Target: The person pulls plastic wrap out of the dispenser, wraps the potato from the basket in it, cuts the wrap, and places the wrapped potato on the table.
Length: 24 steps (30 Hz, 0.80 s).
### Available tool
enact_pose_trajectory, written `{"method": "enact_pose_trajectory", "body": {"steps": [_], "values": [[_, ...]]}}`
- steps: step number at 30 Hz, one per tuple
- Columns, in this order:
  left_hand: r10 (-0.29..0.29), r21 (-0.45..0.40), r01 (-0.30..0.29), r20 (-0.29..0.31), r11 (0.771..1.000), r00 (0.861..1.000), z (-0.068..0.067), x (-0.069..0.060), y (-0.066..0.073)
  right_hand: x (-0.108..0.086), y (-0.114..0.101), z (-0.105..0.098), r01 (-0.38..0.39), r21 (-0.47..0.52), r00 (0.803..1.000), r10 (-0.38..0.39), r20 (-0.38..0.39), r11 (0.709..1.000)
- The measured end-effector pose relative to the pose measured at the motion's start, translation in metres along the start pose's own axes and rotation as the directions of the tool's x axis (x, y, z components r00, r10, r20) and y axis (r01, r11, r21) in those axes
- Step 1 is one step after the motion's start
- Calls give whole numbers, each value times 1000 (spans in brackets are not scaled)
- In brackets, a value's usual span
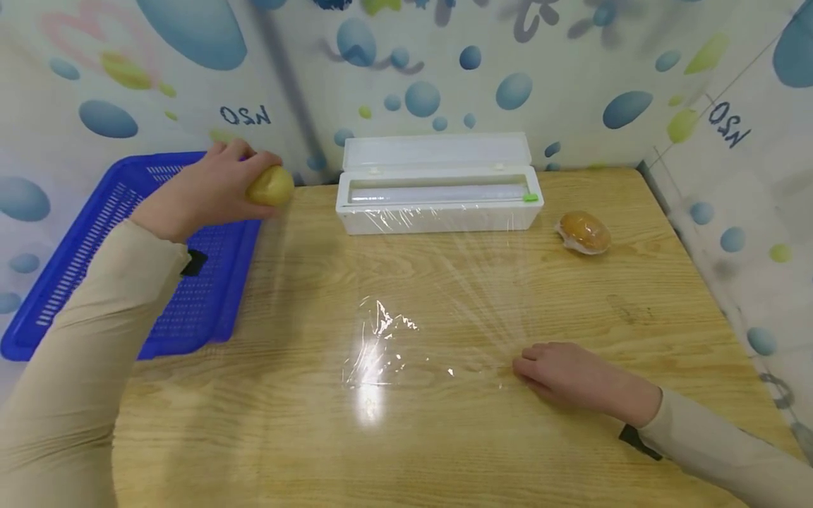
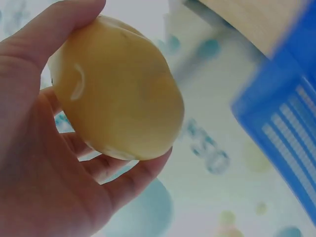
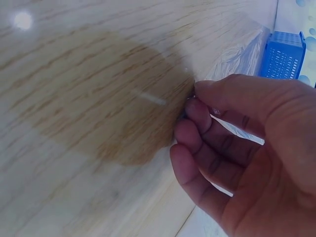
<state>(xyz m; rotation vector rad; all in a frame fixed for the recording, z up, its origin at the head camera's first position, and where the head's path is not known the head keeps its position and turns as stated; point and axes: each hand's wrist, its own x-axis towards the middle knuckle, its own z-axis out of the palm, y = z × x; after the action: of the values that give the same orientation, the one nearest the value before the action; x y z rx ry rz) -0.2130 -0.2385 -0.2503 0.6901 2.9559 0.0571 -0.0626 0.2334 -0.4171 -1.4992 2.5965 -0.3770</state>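
Observation:
My left hand holds a smooth, lumpy yellow potato in the air near the right edge of the blue basket. In the left wrist view the thumb and fingers curl round the potato. Low over the table, my right hand pinches a corner of clear cling film. The film stretches back to a white cling film dispenser, whose lid is up and whose roll shows inside. Bunched fingertips of the right hand hide the film's very edge.
An orange-brown rounded item wrapped in film lies right of the dispenser. A green slide cutter sits at the dispenser's right end. The wooden table meets patterned walls at the back and right.

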Motion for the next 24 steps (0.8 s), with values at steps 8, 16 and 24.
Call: {"method": "enact_pose_trajectory", "body": {"steps": [8, 16, 24], "values": [[228, 93, -223, -44, 970, 973, 34, 17, 48, -1, 0, 0, -10, -5, 1000, 10, 1, 1000], [415, 182, -401, -44, 898, 909, 75, 31, 99, -1, -1, 0, -13, 0, 1000, 13, 3, 1000], [453, 171, -450, 25, 877, 891, 101, 41, 154, -1, -1, 0, -23, -4, 1000, 24, 17, 1000]]}}
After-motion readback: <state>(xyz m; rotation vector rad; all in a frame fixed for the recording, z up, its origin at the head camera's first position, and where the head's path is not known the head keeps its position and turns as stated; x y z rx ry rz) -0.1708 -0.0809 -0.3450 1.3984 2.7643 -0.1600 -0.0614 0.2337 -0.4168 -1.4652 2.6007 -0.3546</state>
